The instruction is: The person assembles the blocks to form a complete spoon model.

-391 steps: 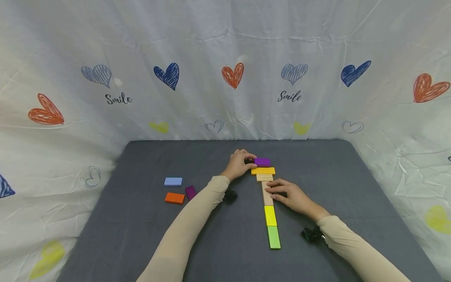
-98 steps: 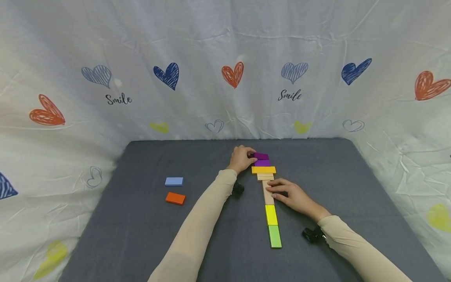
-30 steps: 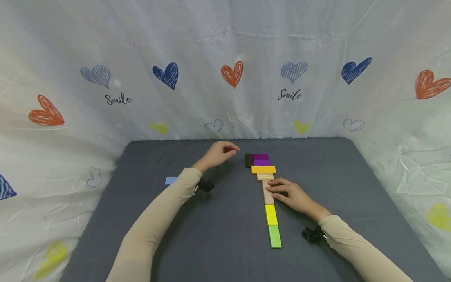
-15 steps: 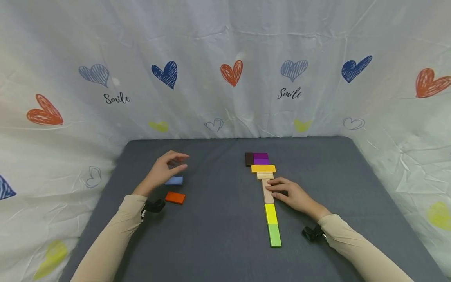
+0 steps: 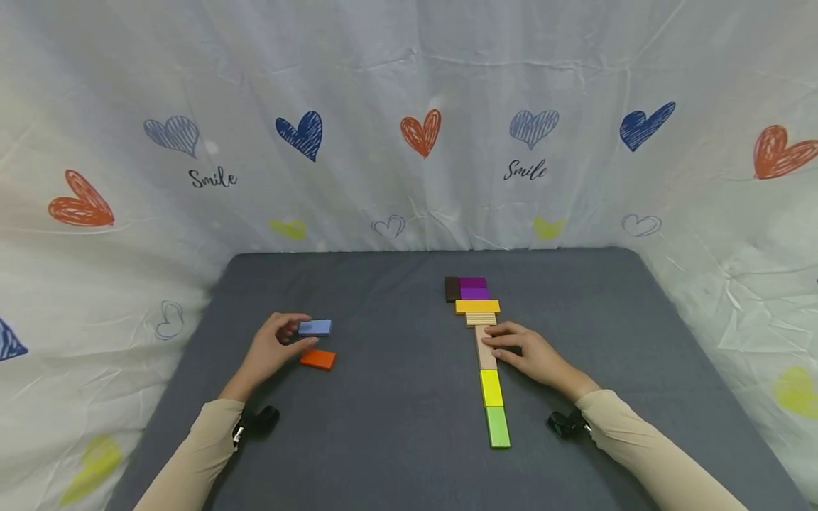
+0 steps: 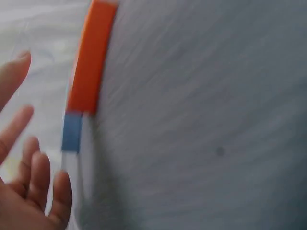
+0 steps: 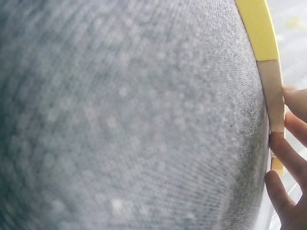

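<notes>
At the left of the head view my left hand (image 5: 271, 349) is at the left end of a light blue block (image 5: 316, 328), thumb and index finger spread on either side of it. Just nearer lies an orange block (image 5: 318, 358), which looms large in the left wrist view, with the blue block (image 6: 72, 133) behind it. My right hand (image 5: 530, 355) rests its fingertips on a plain wooden block (image 5: 486, 353) in a row. That row also has a yellow block (image 5: 491, 387) and a green block (image 5: 498, 427) on the near side.
Beyond the plain block lie thin wooden strips (image 5: 481, 319), an amber block (image 5: 477, 306), two purple blocks (image 5: 473, 287) and a dark brown block (image 5: 451, 289). The grey table (image 5: 396, 426) ends at a white curtain (image 5: 358, 184) printed with hearts.
My left hand has left the far end of the row, where the dark brown and second purple blocks now lie, and moved left and nearer to the blue block. My right hand has stayed put.
</notes>
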A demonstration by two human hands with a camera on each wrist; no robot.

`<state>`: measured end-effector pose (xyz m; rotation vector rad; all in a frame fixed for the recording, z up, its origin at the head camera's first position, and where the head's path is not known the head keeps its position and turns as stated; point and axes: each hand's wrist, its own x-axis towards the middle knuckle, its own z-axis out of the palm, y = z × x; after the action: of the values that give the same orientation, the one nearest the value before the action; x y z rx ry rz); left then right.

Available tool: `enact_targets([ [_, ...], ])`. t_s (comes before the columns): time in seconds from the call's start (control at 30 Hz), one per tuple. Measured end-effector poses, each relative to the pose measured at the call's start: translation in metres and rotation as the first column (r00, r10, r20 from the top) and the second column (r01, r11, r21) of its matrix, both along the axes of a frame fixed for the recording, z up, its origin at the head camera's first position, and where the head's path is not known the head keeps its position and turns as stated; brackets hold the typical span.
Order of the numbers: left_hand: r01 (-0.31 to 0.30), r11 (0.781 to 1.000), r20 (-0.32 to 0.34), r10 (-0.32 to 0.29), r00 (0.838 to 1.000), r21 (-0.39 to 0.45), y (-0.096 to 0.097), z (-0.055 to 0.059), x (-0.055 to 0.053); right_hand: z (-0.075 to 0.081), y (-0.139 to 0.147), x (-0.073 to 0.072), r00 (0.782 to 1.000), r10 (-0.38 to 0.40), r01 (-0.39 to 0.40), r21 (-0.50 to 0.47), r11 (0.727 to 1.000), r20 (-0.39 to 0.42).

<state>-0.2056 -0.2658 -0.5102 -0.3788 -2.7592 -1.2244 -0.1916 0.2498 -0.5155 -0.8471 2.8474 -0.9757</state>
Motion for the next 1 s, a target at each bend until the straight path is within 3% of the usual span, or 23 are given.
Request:
enact_targets([
  [0.17,-0.071,0.996,-0.006,0.071,0.997,-0.050,0.012,-0.009,0.022,0.002,0.001,0.000,1.000,-0.004,0.004,-0.004,1.000,-0.005],
  [0.33,-0.137,0.982,0.012,0.139,0.990,-0.128,0.022,-0.009,0.035,0.002,0.001,0.000,1.000,-0.005,0.005,-0.002,1.000,0.005],
  [0.67,-0.240,0.946,0.047,0.256,0.966,-0.216,0.032,-0.009,0.040,-0.002,0.000,0.001,1.000,0.003,-0.003,-0.002,1.000,-0.019],
  [0.83,-0.248,0.934,0.028,0.264,0.964,-0.256,0.036,-0.008,0.042,-0.003,0.000,0.001,0.999,0.005,-0.005,-0.003,1.000,-0.049],
  [1.0,-0.246,0.925,0.017,0.262,0.965,-0.289,0.037,-0.007,0.043,-0.001,0.000,0.001,1.000,-0.004,0.004,0.002,1.000,-0.026],
])
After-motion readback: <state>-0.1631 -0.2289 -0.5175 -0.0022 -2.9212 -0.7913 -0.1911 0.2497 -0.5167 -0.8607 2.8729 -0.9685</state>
